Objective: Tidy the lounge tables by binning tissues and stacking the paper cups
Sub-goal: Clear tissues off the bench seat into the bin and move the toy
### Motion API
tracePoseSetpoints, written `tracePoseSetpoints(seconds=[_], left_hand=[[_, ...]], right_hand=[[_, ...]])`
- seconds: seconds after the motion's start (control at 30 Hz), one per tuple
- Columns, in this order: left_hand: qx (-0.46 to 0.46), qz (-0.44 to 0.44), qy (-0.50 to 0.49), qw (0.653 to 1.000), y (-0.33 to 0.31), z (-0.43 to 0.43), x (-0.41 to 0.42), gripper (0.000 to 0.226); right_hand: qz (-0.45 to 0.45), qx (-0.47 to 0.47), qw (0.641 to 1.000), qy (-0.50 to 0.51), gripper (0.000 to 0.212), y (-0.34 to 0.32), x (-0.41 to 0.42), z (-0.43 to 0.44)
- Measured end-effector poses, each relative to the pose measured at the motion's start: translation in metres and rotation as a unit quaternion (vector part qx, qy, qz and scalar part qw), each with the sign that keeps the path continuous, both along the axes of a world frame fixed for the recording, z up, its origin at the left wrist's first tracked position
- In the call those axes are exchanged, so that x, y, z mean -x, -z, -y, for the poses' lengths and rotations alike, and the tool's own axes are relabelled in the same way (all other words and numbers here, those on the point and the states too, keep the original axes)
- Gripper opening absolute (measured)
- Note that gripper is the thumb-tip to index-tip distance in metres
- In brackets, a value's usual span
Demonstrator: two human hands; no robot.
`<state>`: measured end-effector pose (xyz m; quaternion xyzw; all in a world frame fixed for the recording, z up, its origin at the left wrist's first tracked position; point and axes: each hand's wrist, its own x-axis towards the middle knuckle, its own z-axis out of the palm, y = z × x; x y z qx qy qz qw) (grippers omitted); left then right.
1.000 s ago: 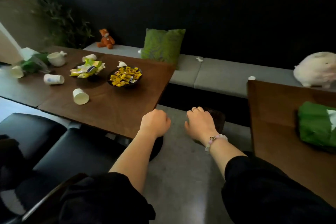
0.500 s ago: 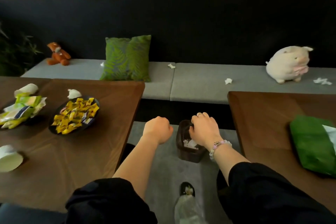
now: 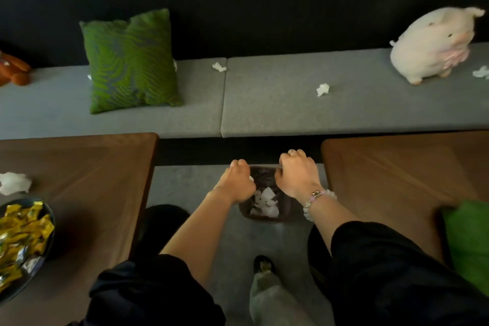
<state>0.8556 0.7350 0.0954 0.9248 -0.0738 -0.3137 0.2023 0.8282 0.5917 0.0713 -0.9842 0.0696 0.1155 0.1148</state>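
Two hands out over a small dark bin (image 3: 264, 216) on the grey floor, between two brown tables. Left hand (image 3: 238, 184) curled into a fist at the bin's left edge, a bit of white tissue (image 3: 251, 178) poking out by the thumb side — shut on it. Right hand (image 3: 297, 174) also curled, at the bin's right edge, bead bracelet (image 3: 315, 200) on the wrist; cannot tell if anything inside that fist. Hands side by side, a little apart, not touching each other.

Inside the bin, a pile of white crumpled tissues (image 3: 266, 201).

More tissues lying around — one white wad (image 3: 14, 182) on the left tabletop (image 3: 87, 167), just beyond a dark dish of yellow candy wrappers (image 3: 22, 230). Three small wads on the long grey bench seat (image 3: 264, 114) far back: one (image 3: 219, 67) near the middle seam, one (image 3: 322, 89) further right, one (image 3: 481, 72) at the far right edge next to a white plush pig (image 3: 434, 45).

Green leafy cushion (image 3: 129, 61) leaning on the dark wall at the left of the seat. Orange stuffed toy (image 3: 13, 69) at the far left edge, mostly cut off. Something bright green (image 3: 468, 241) on the right tabletop (image 3: 383, 174), partly out of view.

Black sleeves near the bottom, one shoe (image 3: 262, 264) on the floor.

No paper cups in sight.
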Motion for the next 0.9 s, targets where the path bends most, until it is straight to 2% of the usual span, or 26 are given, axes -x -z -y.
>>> tracePoseSetpoints(seconds=[0.2,0.43,0.7,0.9], left_hand=[[-0.025,-0.063,-0.026,0.997,0.075,0.027,-0.032,0.053],[-0.054,-0.083,-0.054,0.994,0.161,0.059,-0.059,0.055],[-0.081,-0.057,-0.071,0.993,0.249,0.074,-0.08,0.055],[-0.065,-0.072,-0.075,0.992,0.303,0.074,-0.083,0.065]], right_hand=[[-0.082,-0.036,0.995,0.038,0.039,0.058,0.004,0.019],[-0.154,-0.021,0.987,0.033,0.036,0.11,0.021,0.037],[-0.156,-0.032,0.986,0.056,0.031,0.159,0.001,0.036],[-0.207,-0.042,0.976,0.055,0.038,0.197,0.004,0.028]])
